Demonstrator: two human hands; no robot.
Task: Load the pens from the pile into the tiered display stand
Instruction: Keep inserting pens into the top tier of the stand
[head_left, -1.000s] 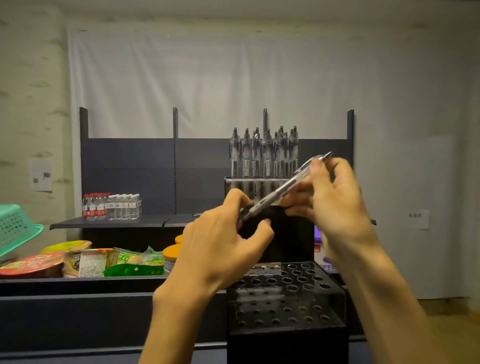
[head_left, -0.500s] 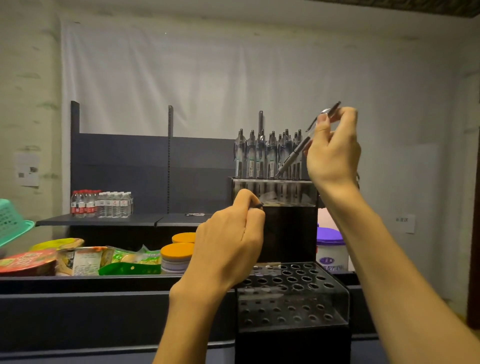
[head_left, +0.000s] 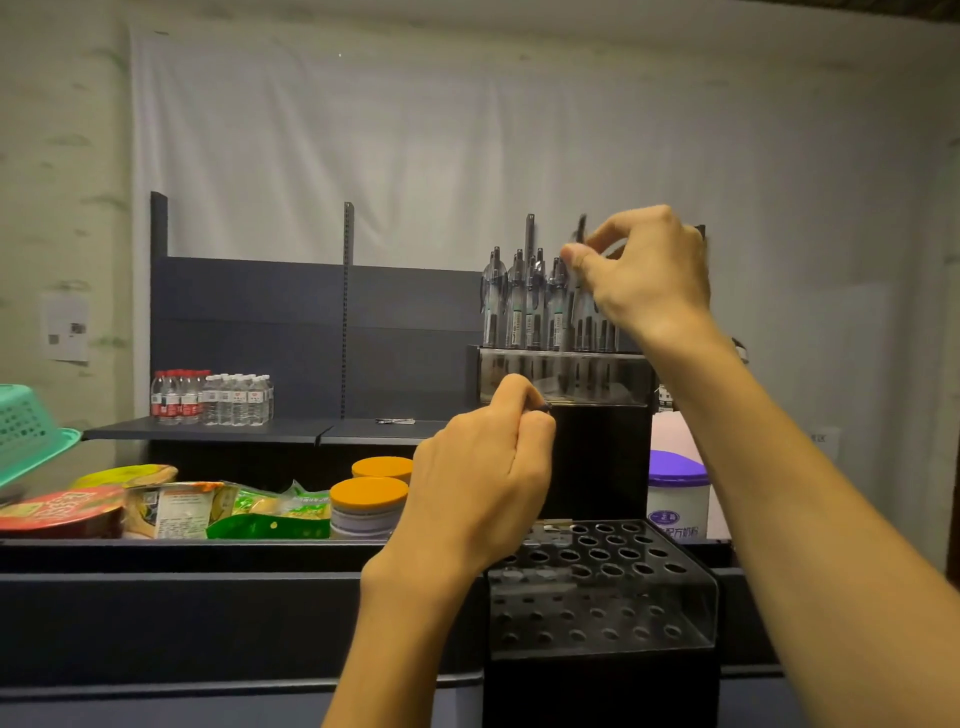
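Observation:
A black tiered display stand rises at centre right. Its top tier (head_left: 563, 371) holds several clear pens (head_left: 519, 306) standing upright. The lower tier (head_left: 602, 577) is a clear plate full of round holes with nothing in them. My right hand (head_left: 644, 275) pinches a pen (head_left: 580, 236) by its upper end, nearly upright, over the right side of the top tier among the standing pens. My left hand (head_left: 483, 478) is curled in front of the stand and pinches a small dark cap (head_left: 543, 409) at its fingertips.
A dark shelf unit (head_left: 311, 332) stands behind, with small water bottles (head_left: 210, 397) on its ledge. Snack packets (head_left: 218, 509), orange-lidded jars (head_left: 369, 499), a purple-lidded tub (head_left: 675, 493) and a green basket (head_left: 26, 431) sit left and right of the stand.
My right hand carried the pen up and away from the left hand, tipped it from slanted to nearly upright, and lowered it toward the top tier. The left hand kept the small cap.

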